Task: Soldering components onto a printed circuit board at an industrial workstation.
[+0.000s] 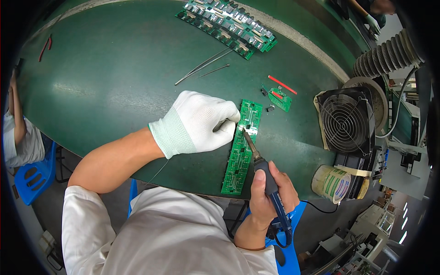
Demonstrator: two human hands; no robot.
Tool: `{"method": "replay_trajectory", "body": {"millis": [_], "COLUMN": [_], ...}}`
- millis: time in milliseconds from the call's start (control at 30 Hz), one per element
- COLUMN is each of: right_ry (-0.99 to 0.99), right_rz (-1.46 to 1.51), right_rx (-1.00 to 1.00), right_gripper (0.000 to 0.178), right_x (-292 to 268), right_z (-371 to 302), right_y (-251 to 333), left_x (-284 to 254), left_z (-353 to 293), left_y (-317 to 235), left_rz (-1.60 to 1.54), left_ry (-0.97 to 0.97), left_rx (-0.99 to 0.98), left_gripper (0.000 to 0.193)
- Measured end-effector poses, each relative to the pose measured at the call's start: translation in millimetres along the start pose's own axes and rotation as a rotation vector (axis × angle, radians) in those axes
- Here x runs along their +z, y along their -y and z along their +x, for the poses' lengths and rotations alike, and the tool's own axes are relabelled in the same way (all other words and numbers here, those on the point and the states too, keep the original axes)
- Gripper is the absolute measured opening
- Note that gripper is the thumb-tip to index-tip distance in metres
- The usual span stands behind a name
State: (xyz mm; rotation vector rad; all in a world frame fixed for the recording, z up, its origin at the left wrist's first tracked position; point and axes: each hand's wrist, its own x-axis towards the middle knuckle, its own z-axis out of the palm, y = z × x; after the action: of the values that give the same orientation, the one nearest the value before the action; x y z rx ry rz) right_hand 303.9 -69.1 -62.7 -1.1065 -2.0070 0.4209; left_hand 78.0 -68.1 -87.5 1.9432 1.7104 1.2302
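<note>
A long green circuit board (238, 165) lies on the green tabletop in front of me, its long side running away from me. My left hand (201, 121), in a white knit glove, is at the board's left edge with thumb and forefinger pinched. A thin strand of solder wire (158, 172) trails from under its cuff; the fingers mostly hide the held end. Bare, my right hand (270, 192) grips a dark blue soldering iron (266, 174), whose tip meets the board near its upper middle, close to the left fingertips.
Stacked circuit boards (229, 27) lie at the far edge. Tweezers (201, 66), a red strip (282, 85) and a small green board piece (280, 100) are nearer. A fan (346, 123), a tape roll (331, 184) and a grey duct (387, 54) stand right. Another person (20, 137) sits left.
</note>
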Motion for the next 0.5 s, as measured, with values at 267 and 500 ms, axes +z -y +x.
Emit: {"method": "replay_trajectory", "body": {"millis": [267,500], "right_ry": [-0.018,-0.32], "right_rz": [0.007,0.145], "right_rx": [0.004,0.131], "right_gripper": [0.024,0.033], "right_x": [2,-22], "right_z": [-1,-18], "right_y": [-2,-36], "left_x": [0,-1], "left_z": [0,1], "left_y": [1,-1], "left_rz": [-0.003,-0.001], "left_ry": [-0.005,-0.02], "left_rx": [-0.019,-0.022], "left_gripper": [0.014,0.012]}}
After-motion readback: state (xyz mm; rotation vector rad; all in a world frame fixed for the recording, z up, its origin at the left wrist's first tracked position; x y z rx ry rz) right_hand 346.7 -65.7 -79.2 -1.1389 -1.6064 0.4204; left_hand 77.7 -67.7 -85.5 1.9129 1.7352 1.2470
